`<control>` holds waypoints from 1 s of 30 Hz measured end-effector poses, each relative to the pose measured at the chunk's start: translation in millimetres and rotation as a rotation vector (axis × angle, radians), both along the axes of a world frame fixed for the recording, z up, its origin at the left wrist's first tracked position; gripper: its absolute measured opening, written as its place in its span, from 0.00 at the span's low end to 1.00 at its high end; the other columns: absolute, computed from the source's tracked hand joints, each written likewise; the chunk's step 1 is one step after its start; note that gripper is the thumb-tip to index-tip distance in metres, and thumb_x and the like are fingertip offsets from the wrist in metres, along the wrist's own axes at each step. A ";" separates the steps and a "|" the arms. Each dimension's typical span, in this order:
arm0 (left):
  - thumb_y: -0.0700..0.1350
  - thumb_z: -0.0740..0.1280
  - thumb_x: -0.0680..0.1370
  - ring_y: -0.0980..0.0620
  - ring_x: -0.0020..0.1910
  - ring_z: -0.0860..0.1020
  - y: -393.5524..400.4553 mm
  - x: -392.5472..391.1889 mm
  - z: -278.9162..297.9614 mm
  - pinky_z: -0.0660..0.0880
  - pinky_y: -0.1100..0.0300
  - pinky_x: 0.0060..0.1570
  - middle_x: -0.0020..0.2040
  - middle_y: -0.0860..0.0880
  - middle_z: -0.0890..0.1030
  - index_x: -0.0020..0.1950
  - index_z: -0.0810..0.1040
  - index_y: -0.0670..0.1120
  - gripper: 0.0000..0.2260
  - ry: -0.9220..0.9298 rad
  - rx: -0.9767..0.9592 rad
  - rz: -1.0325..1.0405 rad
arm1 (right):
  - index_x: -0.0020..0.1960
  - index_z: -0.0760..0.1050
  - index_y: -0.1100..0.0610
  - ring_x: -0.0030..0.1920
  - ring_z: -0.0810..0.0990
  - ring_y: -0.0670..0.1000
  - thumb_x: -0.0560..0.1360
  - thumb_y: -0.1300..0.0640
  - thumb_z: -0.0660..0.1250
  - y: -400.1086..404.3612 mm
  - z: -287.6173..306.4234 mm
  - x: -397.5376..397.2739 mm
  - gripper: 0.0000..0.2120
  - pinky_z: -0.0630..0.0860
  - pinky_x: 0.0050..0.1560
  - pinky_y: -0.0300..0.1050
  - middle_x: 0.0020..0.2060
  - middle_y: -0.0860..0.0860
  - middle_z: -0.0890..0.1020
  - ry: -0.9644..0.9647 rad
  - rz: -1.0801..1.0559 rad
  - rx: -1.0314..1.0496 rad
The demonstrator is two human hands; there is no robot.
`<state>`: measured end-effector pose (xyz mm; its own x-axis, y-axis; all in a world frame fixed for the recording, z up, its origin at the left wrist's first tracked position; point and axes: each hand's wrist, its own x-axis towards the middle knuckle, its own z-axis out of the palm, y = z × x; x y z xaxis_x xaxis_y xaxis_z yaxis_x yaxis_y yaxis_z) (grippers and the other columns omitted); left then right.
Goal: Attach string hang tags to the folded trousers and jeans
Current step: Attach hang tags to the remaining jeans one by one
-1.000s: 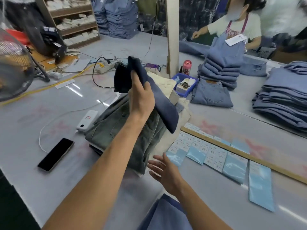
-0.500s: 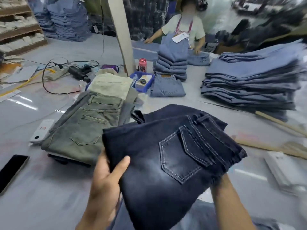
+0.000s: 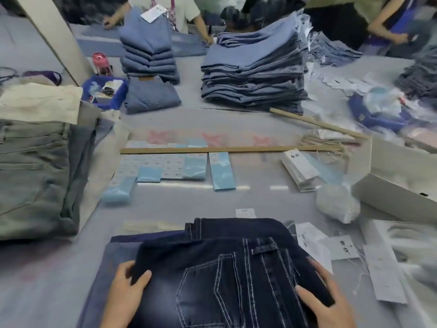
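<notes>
- The dark jeans (image 3: 227,268) lie folded on the counter (image 3: 260,202) right in front of the person, back pocket up, on top of lighter blue denim.
- The left hand (image 3: 125,294) grips the jeans' left edge, thumb on top; the right hand (image 3: 321,301) grips the right edge, fingers curled onto the cloth.
- Step in hand, as I judge it: laying and squaring this pair.
- Next calls for freeing the right hand to pick a hang tag (image 3: 343,247) lying just beside the jeans and threading it at the belt loop (image 3: 263,249).

The dark jeans (image 3: 227,275) run off the bottom edge, their lower half unseen; both wrists are cut off there too; print on the white hang tags (image 3: 343,248) is too blurred to read
</notes>
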<state>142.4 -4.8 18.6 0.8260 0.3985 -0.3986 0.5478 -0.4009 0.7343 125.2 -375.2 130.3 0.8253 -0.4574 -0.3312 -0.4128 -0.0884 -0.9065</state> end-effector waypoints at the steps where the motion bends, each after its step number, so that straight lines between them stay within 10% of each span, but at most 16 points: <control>1: 0.37 0.75 0.75 0.33 0.62 0.76 -8.8 14.7 1.5 0.74 0.40 0.60 0.61 0.35 0.78 0.66 0.73 0.40 0.22 0.026 0.175 -0.026 | 0.64 0.77 0.50 0.52 0.82 0.38 0.73 0.70 0.73 2.6 0.0 1.4 0.24 0.74 0.46 0.29 0.61 0.50 0.82 -0.024 0.033 0.009; 3: 0.41 0.77 0.72 0.36 0.64 0.74 -25.2 26.2 17.5 0.73 0.40 0.62 0.65 0.41 0.75 0.71 0.71 0.44 0.29 -0.273 0.486 -0.086 | 0.62 0.79 0.44 0.52 0.81 0.34 0.75 0.61 0.74 -3.3 -1.5 10.7 0.19 0.77 0.51 0.34 0.57 0.44 0.83 -0.020 0.115 -0.016; 6: 0.60 0.72 0.76 0.60 0.66 0.69 -83.7 55.9 65.1 0.66 0.62 0.67 0.66 0.61 0.72 0.73 0.70 0.55 0.27 -0.556 0.217 -0.468 | 0.63 0.77 0.40 0.61 0.80 0.43 0.78 0.56 0.72 -11.5 3.5 24.3 0.17 0.74 0.66 0.50 0.59 0.44 0.82 0.069 0.150 -0.012; 11: 0.67 0.71 0.73 0.55 0.63 0.71 -177.9 95.2 83.4 0.70 0.57 0.66 0.62 0.59 0.74 0.63 0.74 0.56 0.24 -0.257 0.089 -1.037 | 0.59 0.79 0.36 0.60 0.83 0.50 0.80 0.63 0.67 -17.7 8.8 18.6 0.20 0.79 0.63 0.58 0.58 0.46 0.84 0.102 0.246 0.017; 17: 0.48 0.73 0.78 0.54 0.40 0.80 -140.9 95.5 91.2 0.79 0.60 0.41 0.44 0.47 0.81 0.51 0.70 0.52 0.12 -0.367 -0.443 -0.728 | 0.58 0.78 0.36 0.63 0.81 0.53 0.79 0.67 0.67 -20.6 11.0 -12.8 0.25 0.74 0.67 0.60 0.64 0.49 0.82 0.063 0.269 0.082; 20: 0.48 0.73 0.77 0.55 0.39 0.82 -153.4 112.9 103.7 0.79 0.62 0.37 0.44 0.44 0.82 0.50 0.70 0.54 0.11 -0.451 -0.570 -0.571 | 0.62 0.76 0.42 0.54 0.85 0.49 0.79 0.67 0.67 -23.8 14.3 -20.9 0.22 0.80 0.56 0.46 0.55 0.49 0.86 0.065 0.337 0.020; 25: 0.59 0.69 0.78 0.51 0.53 0.78 -216.7 118.5 66.7 0.75 0.56 0.55 0.54 0.52 0.79 0.59 0.73 0.54 0.14 -0.308 -0.028 -0.916 | 0.55 0.81 0.45 0.55 0.81 0.39 0.81 0.66 0.65 -33.2 18.3 -20.9 0.16 0.73 0.55 0.28 0.53 0.44 0.84 0.096 0.284 -0.258; 28: 0.66 0.62 0.79 0.53 0.59 0.73 -227.1 108.6 49.6 0.71 0.54 0.63 0.61 0.55 0.76 0.64 0.75 0.54 0.21 -0.504 0.198 -0.983 | 0.54 0.80 0.40 0.57 0.81 0.46 0.81 0.52 0.64 -40.5 27.9 -5.3 0.08 0.76 0.62 0.45 0.53 0.41 0.82 0.063 0.138 -0.320; 30: 0.64 0.57 0.82 0.53 0.64 0.71 -224.9 98.9 49.5 0.69 0.52 0.68 0.66 0.54 0.73 0.68 0.74 0.53 0.22 -0.588 0.208 -0.926 | 0.66 0.74 0.41 0.56 0.81 0.46 0.73 0.32 0.62 -35.7 32.1 13.1 0.25 0.75 0.60 0.48 0.54 0.42 0.82 0.147 0.226 -0.288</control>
